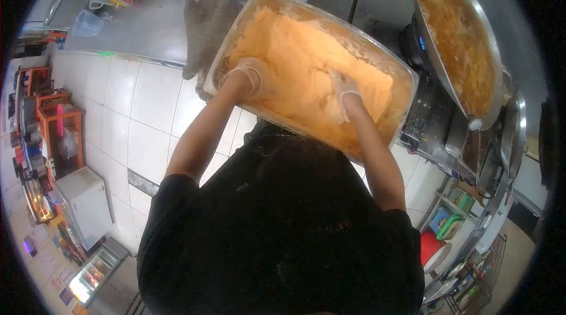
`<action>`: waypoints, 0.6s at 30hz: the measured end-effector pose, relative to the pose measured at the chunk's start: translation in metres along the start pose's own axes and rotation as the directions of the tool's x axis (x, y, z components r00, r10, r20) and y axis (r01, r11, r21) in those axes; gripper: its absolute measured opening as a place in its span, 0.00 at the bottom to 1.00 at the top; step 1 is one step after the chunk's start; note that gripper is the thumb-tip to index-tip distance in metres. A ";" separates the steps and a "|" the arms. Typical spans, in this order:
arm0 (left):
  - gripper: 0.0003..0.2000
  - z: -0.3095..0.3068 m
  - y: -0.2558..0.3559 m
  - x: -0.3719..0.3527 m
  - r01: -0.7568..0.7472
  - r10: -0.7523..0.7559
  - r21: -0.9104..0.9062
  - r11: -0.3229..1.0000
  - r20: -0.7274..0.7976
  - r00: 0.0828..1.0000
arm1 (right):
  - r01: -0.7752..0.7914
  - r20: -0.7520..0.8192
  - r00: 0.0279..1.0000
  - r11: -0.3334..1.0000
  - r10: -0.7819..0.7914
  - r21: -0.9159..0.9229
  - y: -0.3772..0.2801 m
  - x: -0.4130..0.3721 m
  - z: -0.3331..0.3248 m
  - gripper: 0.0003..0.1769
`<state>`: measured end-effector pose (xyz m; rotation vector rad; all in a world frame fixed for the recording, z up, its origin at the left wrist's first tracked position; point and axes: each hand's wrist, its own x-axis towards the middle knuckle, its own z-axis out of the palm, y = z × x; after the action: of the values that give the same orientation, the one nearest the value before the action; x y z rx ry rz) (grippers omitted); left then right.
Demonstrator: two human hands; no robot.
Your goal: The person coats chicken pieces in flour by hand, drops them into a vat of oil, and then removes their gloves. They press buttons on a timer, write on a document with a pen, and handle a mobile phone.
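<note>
Head view: grey stainless-steel worktop (135, 35) along the far side, white tiled floor (154, 94) below its near edge. Grey-brown crumpled cloth (206, 29) hangs over that edge, just left of the tray. Clear plastic tub (88, 23) near the worktop's left end. To the right, wide round metal pan (457, 38) of bubbling brown liquid, beside a black unit with a blue lit display (422, 43). Room at left: orange-framed shelving (62, 132), white box-shaped cabinet (85, 200), lit glass display case (94, 274). Lower right, a rack with green and red items (451, 221).

Large rectangular metal tray (411, 88) lies askew, its near side jutting past the worktop's near edge, close to the black shirt (283, 215). Pale orange powder (295, 41) inside: smooth, thick heap toward the far and right sides, thinner and darker by the near wall; residue on the far wall.

Both hands in clear gloves. Left hand (244, 76) sunk in powder near the tray's left end, fingers hidden, cannot tell open or closed. Right hand (345, 86) right of the middle, pressed into the heap; fingers partly buried, grip unclear
</note>
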<state>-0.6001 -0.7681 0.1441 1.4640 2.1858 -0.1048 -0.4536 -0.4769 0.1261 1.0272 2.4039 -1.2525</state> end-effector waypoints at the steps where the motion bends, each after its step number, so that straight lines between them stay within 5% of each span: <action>1: 0.24 -0.003 0.003 0.001 0.001 -0.001 0.003 1.000 -0.001 1.000 | 0.002 -0.001 1.000 1.000 -0.002 0.002 0.004 0.002 0.000 0.40; 3: 0.20 -0.003 0.006 0.003 -0.128 0.127 -0.009 0.992 -0.055 0.990 | 0.145 -0.082 0.982 0.963 -0.167 -0.226 -0.010 -0.018 -0.012 0.42; 7: 0.17 0.029 -0.021 0.001 -0.332 0.342 0.088 0.939 -0.135 0.930 | -0.017 -0.055 0.998 0.984 0.007 -0.178 -0.052 -0.050 -0.036 0.41; 8: 0.18 0.038 -0.025 -0.001 -0.475 0.292 -0.437 0.764 -0.422 0.858 | -0.029 -0.068 0.998 0.985 0.018 -0.171 -0.047 -0.043 -0.034 0.40; 9: 0.18 0.032 -0.022 -0.005 -0.606 0.076 -0.739 0.295 -0.614 0.786 | -0.041 -0.082 0.996 0.986 0.028 -0.163 -0.041 -0.035 -0.032 0.40; 10: 0.18 0.024 -0.020 -0.009 -0.607 0.082 -0.737 0.298 -0.614 0.785 | -0.041 -0.087 0.996 0.987 0.028 -0.158 -0.029 -0.027 -0.026 0.40; 11: 0.20 -0.013 -0.006 -0.022 -0.254 -0.088 -0.948 0.192 -0.275 0.958 | 0.047 -0.103 0.992 0.980 -0.068 -0.192 -0.013 -0.018 -0.019 0.39; 12: 0.22 -0.044 0.006 -0.030 0.135 -0.205 -0.991 0.024 0.127 0.971 | 0.135 -0.114 0.980 0.964 -0.164 -0.227 -0.005 -0.013 -0.014 0.38; 13: 0.22 -0.064 0.014 -0.032 0.136 -0.205 -0.990 0.029 0.128 0.970 | 0.135 -0.116 0.980 0.966 -0.164 -0.223 -0.013 -0.017 -0.017 0.38; 15: 0.31 -0.087 0.025 -0.031 0.254 -0.359 -0.924 -0.286 0.349 0.866 | 0.089 0.006 0.996 0.975 -0.090 -0.204 -0.049 -0.037 -0.034 0.36; 18: 0.33 -0.066 0.031 -0.016 0.149 -0.321 -0.916 -0.373 0.278 0.906 | 0.183 0.121 0.980 0.960 -0.159 -0.214 -0.080 -0.060 -0.055 0.33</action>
<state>-0.5923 -0.7466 0.2151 -0.1654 1.4513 1.4343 -0.4588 -0.4930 0.2389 0.6865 2.5260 -1.0252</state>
